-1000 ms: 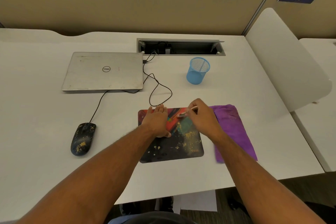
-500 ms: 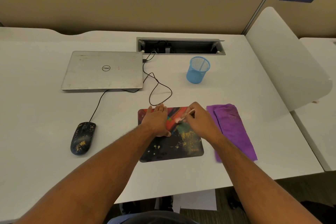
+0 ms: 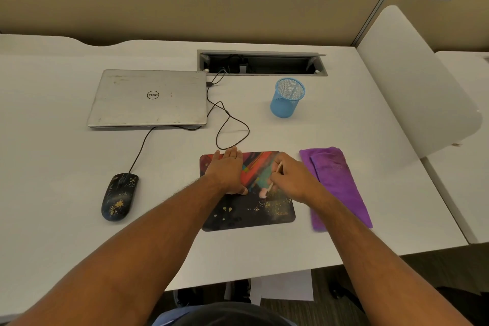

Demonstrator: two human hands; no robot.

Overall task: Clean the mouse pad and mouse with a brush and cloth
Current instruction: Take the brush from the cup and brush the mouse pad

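A: What moved?
B: The right hand [image 3: 293, 180], pinching the brush [image 3: 270, 186], swept its tip from the mouse pad's [image 3: 251, 209] far edge toward the middle.
A: And the left hand [image 3: 226, 172]?
B: Flat, fingers spread, pressing the pad down near the tabletop's front edge. Brushing continues; cloth [image 3: 336, 182] and mouse [image 3: 119, 197] wait untouched.

Mouse pad [image 3: 248, 209]: far-left part hidden under left hand [image 3: 225, 171]. Brush [image 3: 270, 185]: handle middle hidden inside right hand [image 3: 293, 177], at 3 o'clock.
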